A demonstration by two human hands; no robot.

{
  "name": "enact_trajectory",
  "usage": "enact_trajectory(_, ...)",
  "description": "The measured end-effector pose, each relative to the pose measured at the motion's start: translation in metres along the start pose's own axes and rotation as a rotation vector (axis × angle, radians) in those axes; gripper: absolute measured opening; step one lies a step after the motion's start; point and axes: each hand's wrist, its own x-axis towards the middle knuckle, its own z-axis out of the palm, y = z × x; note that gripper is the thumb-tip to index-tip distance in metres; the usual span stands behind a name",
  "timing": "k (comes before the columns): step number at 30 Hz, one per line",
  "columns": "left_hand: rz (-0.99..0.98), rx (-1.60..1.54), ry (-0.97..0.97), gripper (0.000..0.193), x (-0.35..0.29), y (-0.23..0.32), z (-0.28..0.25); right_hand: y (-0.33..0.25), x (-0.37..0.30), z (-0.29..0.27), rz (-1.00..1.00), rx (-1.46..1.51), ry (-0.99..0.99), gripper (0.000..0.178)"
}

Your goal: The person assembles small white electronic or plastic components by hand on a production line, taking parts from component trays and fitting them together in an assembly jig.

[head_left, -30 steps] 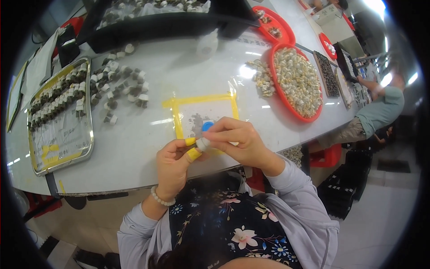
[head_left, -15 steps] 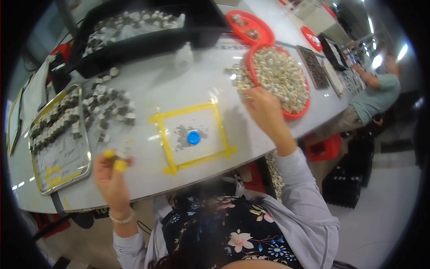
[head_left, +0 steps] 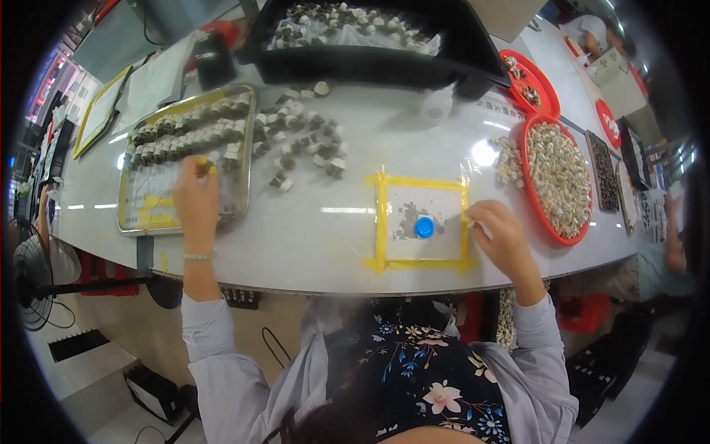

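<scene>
My left hand (head_left: 195, 200), with yellow covers on its fingertips, is over the metal tray (head_left: 250, 177), its fingers closed at a small white-and-dark cylindrical piece (head_left: 214, 157) that they partly hide. Rows of similar white-and-dark pieces (head_left: 174, 148) stand in the tray. At the right side of the yellow-taped square (head_left: 381, 222), my right hand (head_left: 503, 237) has thumb and fingers pinched together. Whatever is between those fingertips is too small to make out. Inside the square, a round blue cap-like piece (head_left: 424, 227) sits on a grey-smudged patch.
Loose white-and-dark pieces (head_left: 303, 137) lie right of the tray. A black bin (head_left: 370, 70) of such pieces stands at the back, near a white bottle (head_left: 437, 105). A red tray (head_left: 573, 240) heaped with small cream-and-silver parts is at the right, with some spilled beside it.
My head view has turned left. My left hand has moved with its white piece over the metal tray. My right hand has come from the heaped parts to the taped square.
</scene>
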Motion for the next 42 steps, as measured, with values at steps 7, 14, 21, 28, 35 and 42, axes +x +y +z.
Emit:
enact_trajectory(7, 0.126, 0.143, -0.09, 0.025, 0.0, 0.002, 0.007, -0.002, -0.011, 0.009, -0.048, 0.058, -0.027, 0.024)
enact_trajectory(14, 0.588, -0.088, -0.162, 0.037, -0.034, 0.082, 0.018, -0.013, -0.018, 0.02, 0.222, 0.004, 0.068, 0.023)
enact_trajectory(21, 0.618, -0.025, -0.397, 0.035, -0.035, 0.113, 0.061, -0.013, -0.012, 0.021, 0.136, 0.073, 0.067, 0.024)
enact_trajectory(28, 0.487, -0.398, -0.514, 0.025, -0.048, 0.107, 0.052, -0.017, -0.012, 0.014, 0.286, 0.374, -0.045, 0.025)
enact_trajectory(35, -0.645, -1.443, -1.042, 0.02, -0.094, 0.119, 0.033, -0.017, 0.001, 0.009, 0.176, 0.284, -0.125, 0.023)
enact_trajectory(42, -0.851, -1.659, -0.916, 0.026, -0.131, 0.147, 0.042, -0.027, 0.021, 0.015, 0.05, 0.341, -0.212, 0.023)
